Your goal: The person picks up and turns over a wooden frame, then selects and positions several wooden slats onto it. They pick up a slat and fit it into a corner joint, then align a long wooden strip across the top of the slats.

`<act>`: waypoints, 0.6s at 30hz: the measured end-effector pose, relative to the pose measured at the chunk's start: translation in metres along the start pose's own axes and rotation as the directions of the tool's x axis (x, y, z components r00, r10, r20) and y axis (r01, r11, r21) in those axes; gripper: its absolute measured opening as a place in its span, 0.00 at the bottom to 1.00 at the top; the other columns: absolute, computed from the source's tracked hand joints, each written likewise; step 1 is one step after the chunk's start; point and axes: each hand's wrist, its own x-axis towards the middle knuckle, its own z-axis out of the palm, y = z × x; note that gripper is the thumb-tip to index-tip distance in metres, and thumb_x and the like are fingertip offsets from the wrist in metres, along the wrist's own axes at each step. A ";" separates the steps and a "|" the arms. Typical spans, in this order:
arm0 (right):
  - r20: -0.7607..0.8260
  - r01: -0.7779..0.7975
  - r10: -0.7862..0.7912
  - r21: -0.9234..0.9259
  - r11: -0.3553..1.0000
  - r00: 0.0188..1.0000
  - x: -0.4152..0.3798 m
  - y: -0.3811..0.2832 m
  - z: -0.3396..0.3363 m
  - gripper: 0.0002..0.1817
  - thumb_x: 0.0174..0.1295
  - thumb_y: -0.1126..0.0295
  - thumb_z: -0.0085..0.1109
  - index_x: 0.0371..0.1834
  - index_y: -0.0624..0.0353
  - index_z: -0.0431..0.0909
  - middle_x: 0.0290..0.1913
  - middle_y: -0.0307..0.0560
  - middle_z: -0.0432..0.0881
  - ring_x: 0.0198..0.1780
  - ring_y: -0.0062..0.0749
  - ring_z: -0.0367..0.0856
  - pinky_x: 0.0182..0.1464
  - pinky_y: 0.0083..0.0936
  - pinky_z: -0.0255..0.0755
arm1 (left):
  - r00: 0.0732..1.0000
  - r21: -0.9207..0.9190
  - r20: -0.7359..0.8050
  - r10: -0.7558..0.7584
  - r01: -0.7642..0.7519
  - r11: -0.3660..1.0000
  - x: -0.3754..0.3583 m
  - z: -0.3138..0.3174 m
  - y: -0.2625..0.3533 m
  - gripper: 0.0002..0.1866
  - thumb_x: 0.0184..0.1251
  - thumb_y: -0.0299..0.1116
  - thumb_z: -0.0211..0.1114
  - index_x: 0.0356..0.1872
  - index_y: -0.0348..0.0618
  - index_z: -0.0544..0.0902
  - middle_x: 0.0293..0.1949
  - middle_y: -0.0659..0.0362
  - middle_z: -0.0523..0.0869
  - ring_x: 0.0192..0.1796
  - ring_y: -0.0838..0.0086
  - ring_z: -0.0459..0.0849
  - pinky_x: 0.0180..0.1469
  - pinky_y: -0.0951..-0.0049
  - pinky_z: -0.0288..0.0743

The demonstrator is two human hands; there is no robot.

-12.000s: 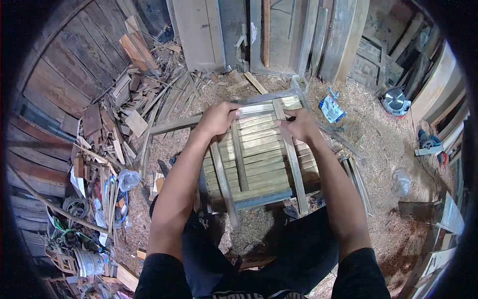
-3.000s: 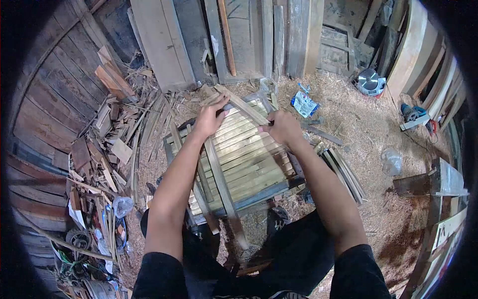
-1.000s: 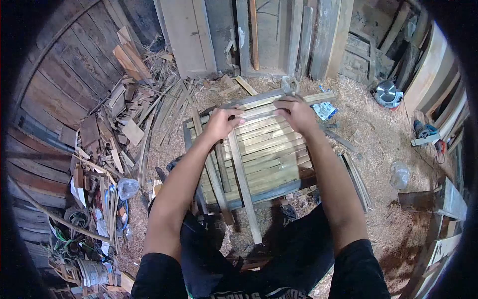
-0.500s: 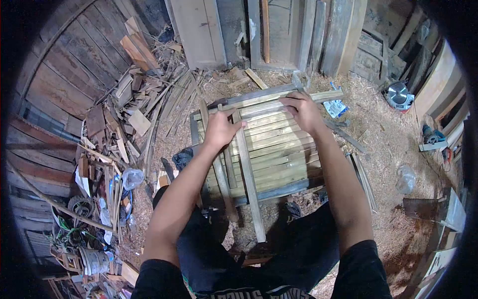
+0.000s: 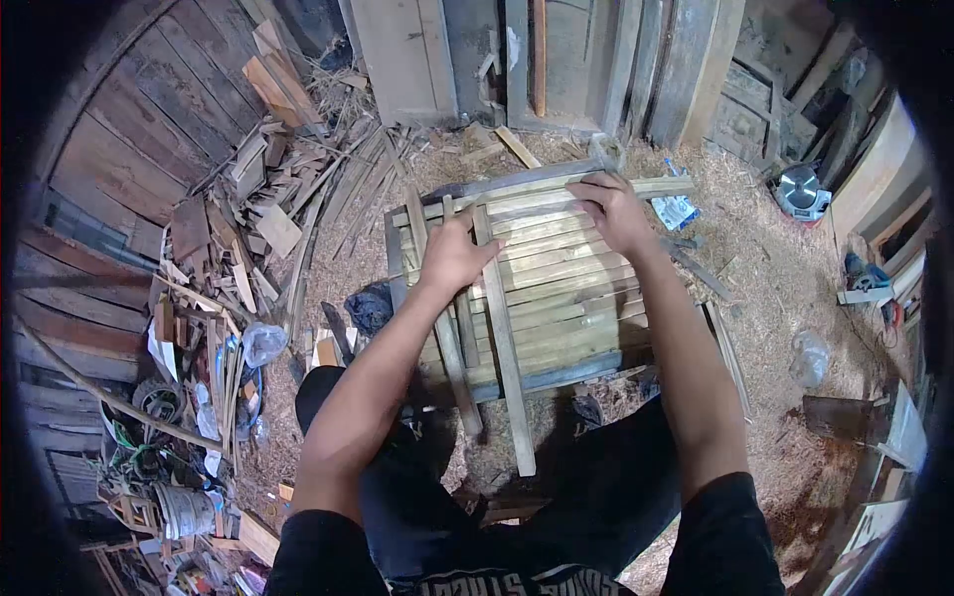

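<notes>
My left hand (image 5: 459, 260) is closed around a long wooden strip (image 5: 509, 363) near its upper end, thumb on the right side. Two more strips lie just left of it; one is a long wooden batten (image 5: 444, 328). All cross a panel of pale wooden slats (image 5: 556, 298) in a dark frame, lying in front of my knees. At the panel's far edge, my right hand (image 5: 618, 214) has its fingers bent over a horizontal slat (image 5: 651, 187) that sticks out to the right. The fingers' undersides are hidden.
Wood scraps (image 5: 283, 228) are heaped at left by a plank wall. A circular saw (image 5: 801, 194) and a blue power tool (image 5: 867, 271) lie at right on sawdust-covered ground. Boards (image 5: 402, 60) stand upright at the back. A blue-white packet (image 5: 676, 211) lies beyond the panel.
The view has shifted slightly. My left hand has moved a little right, with the long strip's upper end. My right hand stays at the far slat, its fingers slightly shifted.
</notes>
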 end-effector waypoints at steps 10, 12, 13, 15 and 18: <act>0.113 -0.069 0.086 -0.141 0.988 0.990 -0.004 -0.019 -0.014 0.22 0.65 0.71 0.69 0.62 0.38 0.87 0.57 0.41 0.84 0.64 0.46 0.79 0.71 0.51 0.67 | 0.998 0.140 -0.055 0.014 -0.007 0.990 -0.006 0.023 -0.004 0.46 0.53 0.36 0.79 0.75 0.28 0.71 0.44 0.32 0.90 0.50 0.44 0.92 0.56 0.54 0.86; 0.139 -0.072 0.093 -0.148 0.986 0.986 -0.005 -0.017 -0.015 0.22 0.65 0.71 0.69 0.62 0.38 0.87 0.58 0.41 0.84 0.65 0.46 0.79 0.71 0.52 0.66 | 0.996 0.150 -0.070 0.052 -0.041 0.988 -0.008 0.025 -0.005 0.46 0.52 0.34 0.79 0.75 0.29 0.72 0.45 0.32 0.90 0.50 0.44 0.92 0.57 0.54 0.86; 0.162 -0.078 0.103 -0.154 0.985 0.981 -0.007 -0.014 -0.016 0.22 0.65 0.70 0.69 0.62 0.37 0.87 0.60 0.41 0.84 0.65 0.47 0.79 0.72 0.53 0.65 | 0.992 0.163 -0.082 0.091 -0.077 0.984 -0.008 0.026 -0.006 0.46 0.51 0.33 0.79 0.75 0.29 0.72 0.47 0.32 0.90 0.51 0.43 0.92 0.58 0.54 0.86; 0.177 -0.069 0.095 -0.146 0.987 0.980 -0.009 -0.009 -0.020 0.22 0.65 0.68 0.70 0.63 0.37 0.87 0.61 0.40 0.85 0.66 0.47 0.79 0.72 0.54 0.64 | 0.993 0.145 -0.078 0.091 -0.079 0.986 -0.010 0.028 -0.007 0.45 0.51 0.32 0.79 0.74 0.29 0.73 0.50 0.31 0.89 0.54 0.43 0.91 0.60 0.54 0.85; 0.195 -0.080 0.105 -0.131 0.988 0.975 -0.012 -0.011 -0.022 0.21 0.66 0.63 0.71 0.64 0.37 0.86 0.62 0.39 0.86 0.67 0.47 0.79 0.72 0.57 0.64 | 0.982 0.152 -0.118 0.148 -0.129 0.980 -0.011 0.032 -0.010 0.43 0.52 0.32 0.78 0.73 0.29 0.74 0.54 0.30 0.87 0.57 0.42 0.89 0.64 0.54 0.83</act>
